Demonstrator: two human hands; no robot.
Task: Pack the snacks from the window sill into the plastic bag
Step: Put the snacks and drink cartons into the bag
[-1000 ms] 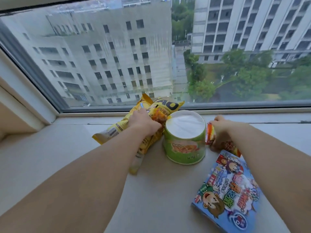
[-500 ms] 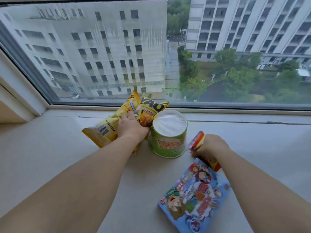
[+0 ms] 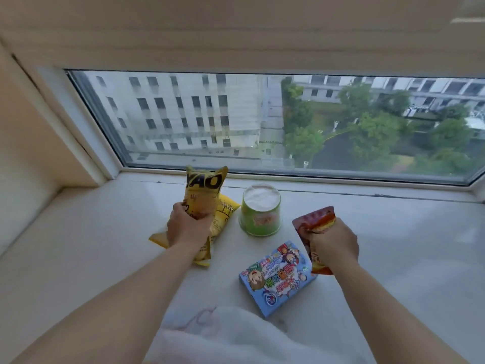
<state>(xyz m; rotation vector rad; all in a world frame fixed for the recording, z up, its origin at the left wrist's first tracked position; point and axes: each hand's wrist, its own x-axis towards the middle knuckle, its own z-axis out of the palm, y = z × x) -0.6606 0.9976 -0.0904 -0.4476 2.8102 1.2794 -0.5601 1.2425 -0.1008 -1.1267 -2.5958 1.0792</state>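
My left hand [image 3: 187, 227] grips a yellow snack packet with black letters [image 3: 203, 190] and holds it upright above the window sill [image 3: 91, 245]. A second yellow packet [image 3: 225, 214] lies flat on the sill behind that hand. My right hand [image 3: 333, 246] is closed on a red snack packet [image 3: 316, 219], lifted off the sill. A green cup with a white lid [image 3: 261, 210] stands between the two hands. In front of it lies a blue cartoon-printed box [image 3: 278, 277]. A white plastic bag [image 3: 231, 334] sits at the near edge, blurred.
The window pane [image 3: 262, 122] runs along the back of the sill. The side wall of the window recess [image 3: 34, 143] closes off the left end. The sill stretches on to the right of my right hand.
Both hands have lifted their packets off the sill and pulled back toward me. The view has drawn back and tilted up, and the white bag has come into sight at the bottom.
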